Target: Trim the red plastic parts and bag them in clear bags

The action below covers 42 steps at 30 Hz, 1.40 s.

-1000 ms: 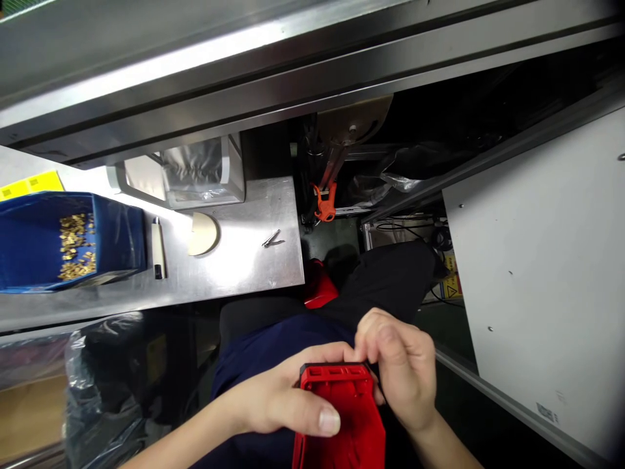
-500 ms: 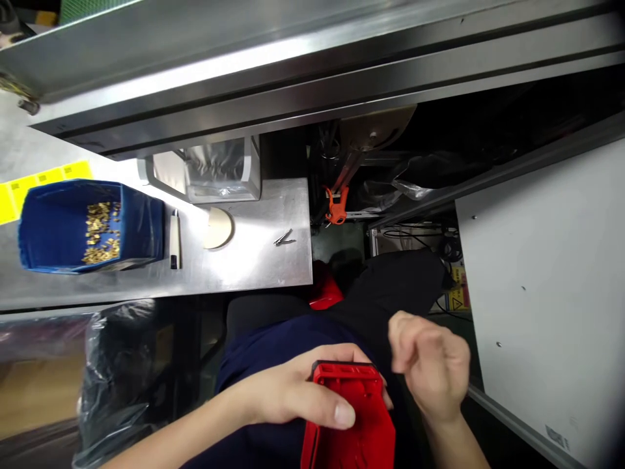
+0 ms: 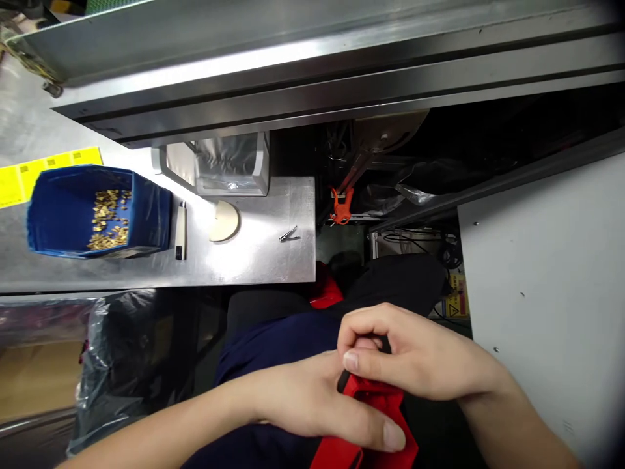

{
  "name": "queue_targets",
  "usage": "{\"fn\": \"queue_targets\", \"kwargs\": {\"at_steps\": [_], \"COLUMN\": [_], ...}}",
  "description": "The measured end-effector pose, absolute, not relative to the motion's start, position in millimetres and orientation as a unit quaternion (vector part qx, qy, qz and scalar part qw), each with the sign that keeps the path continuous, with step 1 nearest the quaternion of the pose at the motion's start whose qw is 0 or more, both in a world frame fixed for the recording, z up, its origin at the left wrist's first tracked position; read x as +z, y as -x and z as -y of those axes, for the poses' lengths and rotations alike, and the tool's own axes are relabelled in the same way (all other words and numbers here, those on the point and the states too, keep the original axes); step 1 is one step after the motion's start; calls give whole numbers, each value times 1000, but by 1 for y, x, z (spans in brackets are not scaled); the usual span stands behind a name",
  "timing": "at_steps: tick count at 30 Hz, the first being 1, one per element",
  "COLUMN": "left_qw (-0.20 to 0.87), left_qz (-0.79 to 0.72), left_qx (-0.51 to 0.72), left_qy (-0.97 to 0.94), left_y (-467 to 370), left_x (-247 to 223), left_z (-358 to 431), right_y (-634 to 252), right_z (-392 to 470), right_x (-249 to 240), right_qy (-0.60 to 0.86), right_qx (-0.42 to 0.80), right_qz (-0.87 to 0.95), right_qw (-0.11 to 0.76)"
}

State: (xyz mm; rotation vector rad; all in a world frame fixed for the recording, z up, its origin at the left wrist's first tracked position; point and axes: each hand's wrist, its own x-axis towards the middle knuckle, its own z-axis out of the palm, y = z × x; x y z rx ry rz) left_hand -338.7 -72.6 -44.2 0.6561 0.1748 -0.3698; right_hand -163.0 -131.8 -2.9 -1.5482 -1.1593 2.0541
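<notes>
A red plastic shell (image 3: 336, 453) with black trim along its end is low in the head view, close to my lap. My left hand (image 3: 317, 397) is wrapped around it, the thumb lying across its hollow inner side. At the shell's far end, my right hand (image 3: 415, 355) is closed, with thumb and curled fingers meeting over the black-trimmed corner. Whatever lies between those right fingertips is hidden. Part of the shell runs out of the bottom of the view, and the hands cover much of the rest.
On the metal table (image 3: 263, 260) stand a blue bin (image 3: 151, 215) of small brass-coloured parts and a grey-edged clear bin (image 3: 234, 185). A pale-handled tool (image 3: 181, 231), a cream disc (image 3: 224, 221) and small nippers (image 3: 289, 234) lie there. An orange clamp (image 3: 342, 207) hangs beyond; a white panel (image 3: 541, 273) stands right.
My right hand has moved left from beside the shell onto its far end. The shell has shifted slightly right and tilted in my left hand. The view has shifted a little.
</notes>
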Motion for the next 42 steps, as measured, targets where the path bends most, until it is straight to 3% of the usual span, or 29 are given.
{"fn": "queue_targets", "kwargs": {"at_steps": [9, 15, 24, 32, 37, 42], "left_qw": [910, 917, 922, 970, 988, 991], "left_qz": [-73, -56, -93, -55, -59, -43], "left_qx": [-191, -197, -207, -148, -116, -105], "left_qy": [-361, -341, -313, -186, -81, -72], "left_y": [336, 334, 342, 366, 383, 394], "left_x": [-33, -33, -37, -64, -86, -98], "left_z": [75, 73, 79, 84, 91, 87], "right_y": [154, 152, 149, 139, 141, 155], "right_z": [120, 119, 117, 141, 174, 200], "right_x": [3, 9, 1, -5, -36, -82], "right_qy": [510, 523, 531, 637, 747, 745], "right_qx": [796, 776, 763, 569, 488, 490], "right_qz": [317, 340, 364, 449, 337, 313], "right_qw": [70, 97, 58, 263, 301, 326]}}
